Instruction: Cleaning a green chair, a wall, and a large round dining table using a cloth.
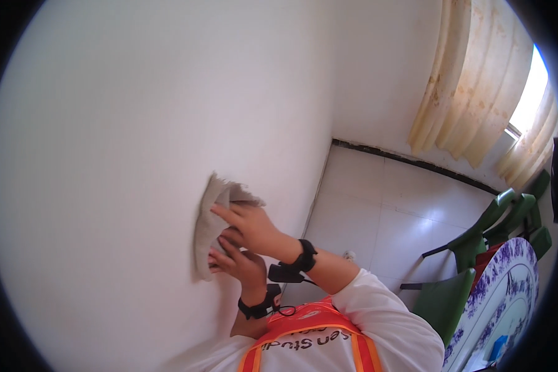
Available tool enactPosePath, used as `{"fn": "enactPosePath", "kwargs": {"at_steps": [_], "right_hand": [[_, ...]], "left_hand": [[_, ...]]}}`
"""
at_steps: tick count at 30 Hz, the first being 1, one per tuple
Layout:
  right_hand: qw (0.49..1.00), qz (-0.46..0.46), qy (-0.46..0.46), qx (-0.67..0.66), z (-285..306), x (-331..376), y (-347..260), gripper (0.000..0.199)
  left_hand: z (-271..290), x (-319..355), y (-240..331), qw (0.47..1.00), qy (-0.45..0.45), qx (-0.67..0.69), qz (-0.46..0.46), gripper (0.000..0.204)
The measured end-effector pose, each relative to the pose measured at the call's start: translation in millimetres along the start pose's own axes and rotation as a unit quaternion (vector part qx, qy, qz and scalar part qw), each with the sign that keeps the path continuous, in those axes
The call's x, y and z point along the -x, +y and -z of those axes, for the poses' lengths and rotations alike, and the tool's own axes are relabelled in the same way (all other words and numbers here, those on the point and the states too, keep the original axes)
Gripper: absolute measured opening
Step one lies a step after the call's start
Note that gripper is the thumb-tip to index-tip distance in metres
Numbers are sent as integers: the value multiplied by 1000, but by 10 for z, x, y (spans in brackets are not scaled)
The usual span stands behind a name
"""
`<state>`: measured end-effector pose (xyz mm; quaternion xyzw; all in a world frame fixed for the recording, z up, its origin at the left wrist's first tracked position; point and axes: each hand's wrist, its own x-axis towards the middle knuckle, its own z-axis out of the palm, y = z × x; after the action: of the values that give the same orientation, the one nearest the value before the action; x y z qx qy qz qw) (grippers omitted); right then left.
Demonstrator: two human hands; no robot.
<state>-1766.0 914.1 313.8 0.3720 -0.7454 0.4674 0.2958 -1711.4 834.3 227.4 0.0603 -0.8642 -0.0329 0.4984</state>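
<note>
A grey-beige cloth (206, 226) with a frayed upper edge lies against the white wall (118, 155), partly folded. My right hand (249, 224) grips it at the upper part, its index finger stretched over the fabric. Just below, my left hand (240, 265) holds the lower part of the same cloth, fingers bent onto it. The two hands are close together, and they hide some of the cloth's folds. Each wrist wears a black strap with a small dark device and a cable.
To the right, green chairs (443, 304) surround a table (508, 291) with a purple floral pattern and a small blue object on it. Pale curtains (477, 80) hang by a window at the upper right. A dark skirting strip (409, 162) edges the tiled floor (359, 204).
</note>
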Motion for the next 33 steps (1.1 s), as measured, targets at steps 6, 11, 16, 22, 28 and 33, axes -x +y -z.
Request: {"fn": "enactPosePath", "kwargs": {"at_steps": [6,11,16,22,28,33], "right_hand": [[998,46,31,-9,179,-130,453,57],[999,-34,24,-15,277,274,850,54],[995,-76,36,-51,428,405,1436,55],[992,-83,95,27,789,419,1865,55],[991,-132,11,-38,1143,337,2453,47],[983,-182,-9,-25,1502,114,3052,46]], "left_hand": [[-317,-254,313,999,1,-2,35,59],[-429,-93,710,994,-89,-35,46,59],[-715,-121,1193,987,-149,-42,42,62],[-1057,-109,1595,985,-166,-29,35,65],[-1634,-136,2052,979,-193,-43,50,64],[-2355,-303,2484,987,-153,27,35,56]]}}
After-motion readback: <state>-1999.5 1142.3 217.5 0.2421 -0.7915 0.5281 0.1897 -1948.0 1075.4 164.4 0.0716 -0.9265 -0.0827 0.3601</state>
